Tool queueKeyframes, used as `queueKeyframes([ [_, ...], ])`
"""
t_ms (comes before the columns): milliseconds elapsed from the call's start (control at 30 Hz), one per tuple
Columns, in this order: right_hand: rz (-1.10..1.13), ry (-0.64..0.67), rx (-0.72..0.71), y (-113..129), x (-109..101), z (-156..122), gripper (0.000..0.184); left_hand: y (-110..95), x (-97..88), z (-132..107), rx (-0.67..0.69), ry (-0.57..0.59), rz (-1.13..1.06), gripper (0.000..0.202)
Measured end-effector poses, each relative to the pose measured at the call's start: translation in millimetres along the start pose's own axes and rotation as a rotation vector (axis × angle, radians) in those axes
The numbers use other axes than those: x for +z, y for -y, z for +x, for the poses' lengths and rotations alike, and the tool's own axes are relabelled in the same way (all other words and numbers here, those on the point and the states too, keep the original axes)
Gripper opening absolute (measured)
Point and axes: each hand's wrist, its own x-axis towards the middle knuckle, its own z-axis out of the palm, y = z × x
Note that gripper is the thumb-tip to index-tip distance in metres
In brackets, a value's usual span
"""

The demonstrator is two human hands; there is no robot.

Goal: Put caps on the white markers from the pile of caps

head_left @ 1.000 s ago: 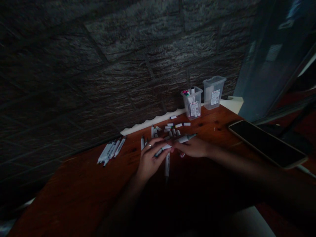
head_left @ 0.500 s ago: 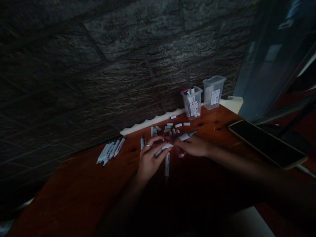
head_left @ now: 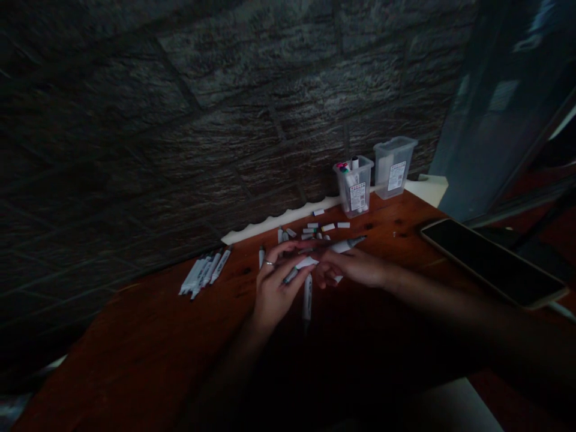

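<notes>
My left hand, with a ring on one finger, is closed round a white marker whose dark tip points down-left. My right hand meets it from the right and pinches another white marker with a dark end pointing right. Both hands hover just above the wooden table. One more marker lies on the table under them. Several loose caps are scattered just beyond the fingers.
A bundle of white markers lies to the left. Two clear plastic tubs stand by the stone wall: one holds markers, the other looks empty. A dark phone lies at the right. White scalloped trim edges the table's back.
Both hands have risen slightly and shifted a little away from me, still holding their markers. The view has shifted slightly.
</notes>
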Motion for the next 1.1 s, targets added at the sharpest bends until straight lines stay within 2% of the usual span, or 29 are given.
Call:
queueKeyframes([
  [100,0.073,0.011,-0.038,-6,1,3,0.040,0,0.4,0,-0.006,0.008,-0.007,0.022],
  [200,0.057,-0.006,-0.060,-8,3,3,0.031,0,0.8,0,0.002,0.006,-0.011,0.024],
  [467,0.088,-0.166,-0.046,-3,-5,4,0.033,2,-5.4,0,-0.073,-0.050,0.018,0.018],
  [633,0.055,-0.321,-0.032,-1,-11,8,0.034,6,-10.6,3,-0.135,-0.128,0.056,0.013],
  [800,0.050,-0.307,0.023,2,-12,7,0.035,17,-15.1,7,-0.206,-0.165,0.093,0.018],
  [1100,-0.119,-0.338,0.012,1,-15,5,0.036,43,-14.0,2,-0.387,-0.202,0.028,0.028],
])
